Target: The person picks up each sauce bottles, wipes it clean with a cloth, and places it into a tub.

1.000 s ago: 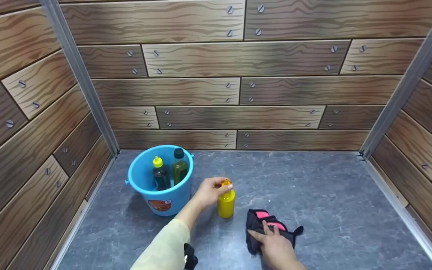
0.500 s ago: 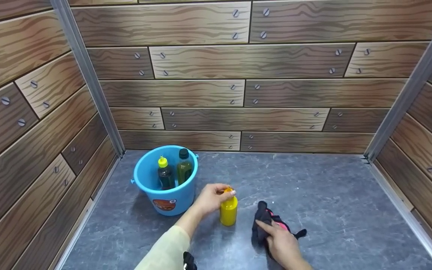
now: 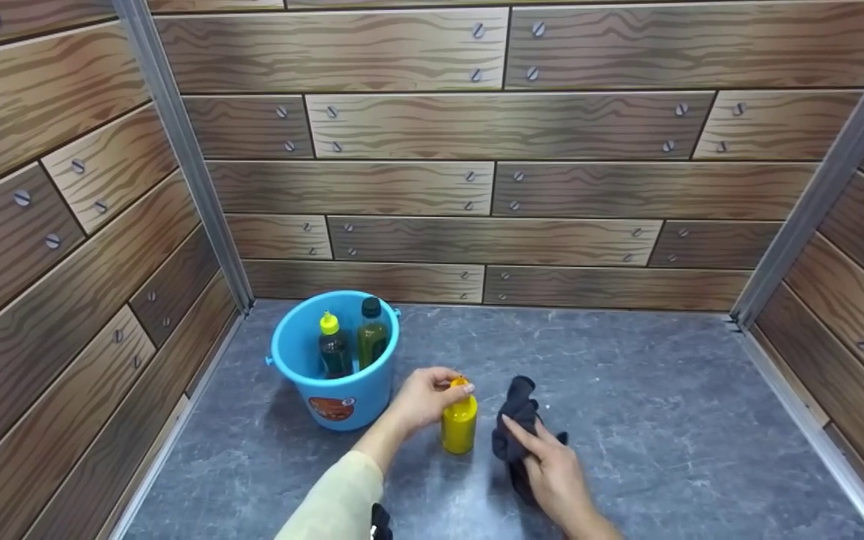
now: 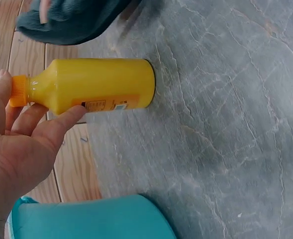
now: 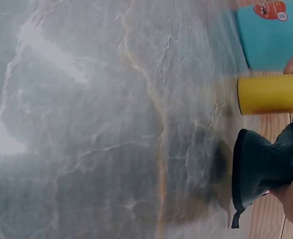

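A yellow bottle [image 3: 459,429] with an orange cap stands upright on the grey marbled surface. My left hand [image 3: 424,399] pinches it at the cap from the left; in the left wrist view, thumb and fingers surround the cap [image 4: 19,91] and neck. To the bottle's right, my right hand [image 3: 558,471] grips a black, soft, glove-like fabric piece [image 3: 511,444]. The fabric hangs bunched under the fingers and looks raised off the surface. In the right wrist view its dark trimmed edge [image 5: 240,169] and small tab show, while most of that hand falls outside the frame.
Left of the bottle stands a blue bucket [image 3: 361,405]. It contains a dark bottle with a yellow nozzle cap [image 3: 335,356] and a green bottle with a black cap [image 3: 372,343]. Wood-patterned walls [image 3: 402,187] with grey metal corner strips enclose the surface on three sides.
My right hand has gathered up the fabric, which lay flatter with pink patches showing, and lifted it slightly toward the bottle. My left hand keeps its hold on the cap. The view has shifted slightly.
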A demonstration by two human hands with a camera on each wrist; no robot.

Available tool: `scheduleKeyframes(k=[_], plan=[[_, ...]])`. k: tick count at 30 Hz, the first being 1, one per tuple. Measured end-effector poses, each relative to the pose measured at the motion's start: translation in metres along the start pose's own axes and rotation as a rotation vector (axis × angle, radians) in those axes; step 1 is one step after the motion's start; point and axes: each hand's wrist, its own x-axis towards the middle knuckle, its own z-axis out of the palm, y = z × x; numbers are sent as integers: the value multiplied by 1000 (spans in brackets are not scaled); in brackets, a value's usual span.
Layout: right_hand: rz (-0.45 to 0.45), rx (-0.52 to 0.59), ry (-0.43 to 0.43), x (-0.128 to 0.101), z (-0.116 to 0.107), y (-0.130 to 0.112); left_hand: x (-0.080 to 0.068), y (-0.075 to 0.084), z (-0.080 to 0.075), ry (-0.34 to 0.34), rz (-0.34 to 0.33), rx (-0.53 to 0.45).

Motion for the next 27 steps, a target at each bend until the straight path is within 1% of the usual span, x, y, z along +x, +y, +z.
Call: scheduleKeyframes(k=[3, 11, 14, 18, 21, 27], plan=[[-79, 23, 42, 4, 4, -5, -1, 0, -1, -5, -16, -19], [-216, 61, 68, 14, 16, -16, -1, -1, 1, -2, -25, -50], [-227, 64, 28, 15, 20, -18, 1, -2, 1, -8, -27, -66], [-210, 47, -41, 16, 24, -20, 2, -3, 2, -8, -28, -81], [-205, 38, -65, 19, 27, -21, 2, -3, 1, -7, -31, -83], [-195, 25, -83, 23, 32, -23, 0, -2, 0, -9, -37, -72]])
